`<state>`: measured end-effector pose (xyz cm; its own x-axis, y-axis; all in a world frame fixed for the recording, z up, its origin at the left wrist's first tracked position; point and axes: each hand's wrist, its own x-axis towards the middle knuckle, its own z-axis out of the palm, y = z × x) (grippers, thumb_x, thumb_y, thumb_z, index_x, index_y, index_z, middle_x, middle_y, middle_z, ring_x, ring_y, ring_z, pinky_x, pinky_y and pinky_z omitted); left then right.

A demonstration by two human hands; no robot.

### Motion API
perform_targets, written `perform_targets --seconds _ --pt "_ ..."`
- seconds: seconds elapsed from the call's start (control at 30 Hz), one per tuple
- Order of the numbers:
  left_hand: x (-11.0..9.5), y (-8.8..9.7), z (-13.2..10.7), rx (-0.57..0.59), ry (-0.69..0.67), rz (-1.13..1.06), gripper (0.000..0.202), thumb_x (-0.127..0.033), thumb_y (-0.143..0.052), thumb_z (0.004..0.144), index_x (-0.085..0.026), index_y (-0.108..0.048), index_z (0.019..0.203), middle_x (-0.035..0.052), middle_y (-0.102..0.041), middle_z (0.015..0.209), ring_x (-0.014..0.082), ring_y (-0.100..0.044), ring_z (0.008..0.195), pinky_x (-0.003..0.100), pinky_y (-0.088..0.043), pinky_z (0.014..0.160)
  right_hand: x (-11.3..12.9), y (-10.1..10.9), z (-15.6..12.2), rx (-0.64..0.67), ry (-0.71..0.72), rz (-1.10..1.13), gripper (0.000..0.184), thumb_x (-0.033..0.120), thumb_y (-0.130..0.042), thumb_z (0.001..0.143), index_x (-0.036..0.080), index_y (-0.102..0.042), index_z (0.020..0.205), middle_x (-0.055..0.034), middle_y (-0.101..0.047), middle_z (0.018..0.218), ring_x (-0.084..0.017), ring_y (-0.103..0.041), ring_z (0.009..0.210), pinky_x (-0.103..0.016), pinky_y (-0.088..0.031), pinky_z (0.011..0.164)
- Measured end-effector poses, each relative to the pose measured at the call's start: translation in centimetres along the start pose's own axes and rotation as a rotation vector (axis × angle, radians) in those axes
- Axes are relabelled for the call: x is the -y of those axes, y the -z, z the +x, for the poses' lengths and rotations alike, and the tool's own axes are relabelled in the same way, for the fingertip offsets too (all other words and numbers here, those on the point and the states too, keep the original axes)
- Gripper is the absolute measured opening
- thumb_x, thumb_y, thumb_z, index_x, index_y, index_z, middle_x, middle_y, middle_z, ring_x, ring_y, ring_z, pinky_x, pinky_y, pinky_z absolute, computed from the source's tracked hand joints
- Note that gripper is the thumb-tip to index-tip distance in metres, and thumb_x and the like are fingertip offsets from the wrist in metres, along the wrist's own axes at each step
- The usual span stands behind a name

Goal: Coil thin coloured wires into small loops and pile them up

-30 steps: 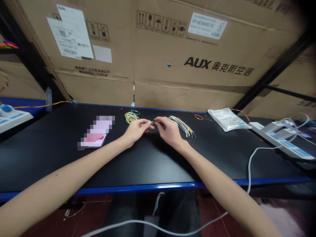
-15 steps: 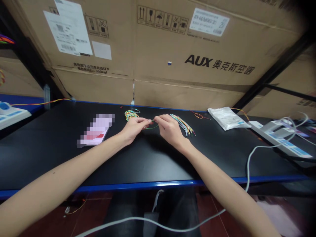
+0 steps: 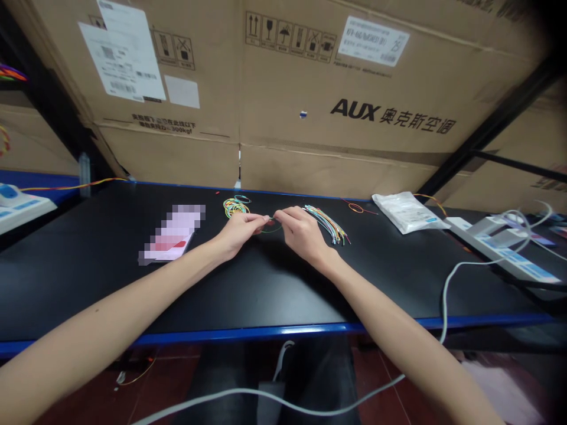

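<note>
Above the middle of the black table, a thin green wire (image 3: 271, 231) bows downward between my two hands. My left hand (image 3: 240, 234) pinches it between thumb and fingers. Close by on the right, my right hand (image 3: 302, 232) is closed on the wire too, its fingertips near those of the left. Behind my left hand lies a coiled bundle of coloured wires (image 3: 235, 206), mostly yellow, green and orange. A fanned bunch of straighter coloured wires (image 3: 333, 226) rests just beyond my right hand, partly covered by it. The wire's ends are too small to make out.
A phone (image 3: 173, 233) lies to the left. At the right are a white plastic packet (image 3: 407, 212), a power strip (image 3: 500, 248) and a grey cable (image 3: 446, 295) hanging over the blue table edge (image 3: 248, 334). A large cardboard box (image 3: 283, 82) stands behind.
The gap between my hands has narrowed very slightly, with my right hand shifted a little left. Both hands still hold the green wire.
</note>
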<state>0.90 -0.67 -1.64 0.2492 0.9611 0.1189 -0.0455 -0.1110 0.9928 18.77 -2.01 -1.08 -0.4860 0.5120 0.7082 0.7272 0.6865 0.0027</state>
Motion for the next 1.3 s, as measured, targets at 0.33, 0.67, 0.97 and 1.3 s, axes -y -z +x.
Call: perform_targets --seconds 0.33,0.67,0.97,1.3 --pt "0.1 0.0 -0.1 0.046 0.050 -0.070 0.019 -0.036 -0.074 0.068 -0.017 -0.074 0.072 0.0020 -0.064 0.068 0.0128 -0.052 0.068 0.032 -0.041 0.074 -0.3 0.3 0.0 0.000 -0.013 0.004 0.027 0.003 -0.041 0.090 0.019 -0.063 0.086 -0.0064 -0.065 0.085 -0.017 -0.052 0.076 -0.028 -0.041 0.068" --pt "-0.1 0.0 -0.2 0.061 0.114 -0.102 0.018 -0.036 -0.074 0.068 -0.018 -0.073 0.070 0.0002 -0.059 0.067 0.0123 -0.051 0.070 0.032 -0.040 0.078 -0.4 0.4 0.1 0.018 0.031 -0.019 0.027 0.004 -0.040 0.091 0.018 -0.063 0.088 -0.0065 -0.065 0.085 -0.018 -0.050 0.074 -0.028 -0.041 0.069" --pt "-0.6 -0.6 -0.6 -0.002 0.049 -0.028 0.018 -0.034 -0.071 0.068 -0.016 -0.073 0.069 0.0036 -0.065 0.072 0.0141 -0.051 0.071 0.032 -0.041 0.073 0.0 0.8 0.3 0.039 0.078 -0.086 0.030 0.003 -0.037 0.091 0.018 -0.063 0.085 -0.0065 -0.065 0.082 -0.018 -0.048 0.072 -0.029 -0.041 0.069" --pt "-0.4 -1.0 -0.5 -0.042 0.043 -0.049 0.022 -0.034 -0.064 0.072 -0.016 -0.068 0.061 0.0030 -0.063 0.065 0.0143 -0.052 0.067 0.031 -0.041 0.072 0.2 0.7 0.3 0.034 0.113 -0.134 0.032 0.000 -0.036 0.090 0.016 -0.063 0.084 -0.0064 -0.065 0.081 -0.017 -0.049 0.071 -0.028 -0.042 0.071"
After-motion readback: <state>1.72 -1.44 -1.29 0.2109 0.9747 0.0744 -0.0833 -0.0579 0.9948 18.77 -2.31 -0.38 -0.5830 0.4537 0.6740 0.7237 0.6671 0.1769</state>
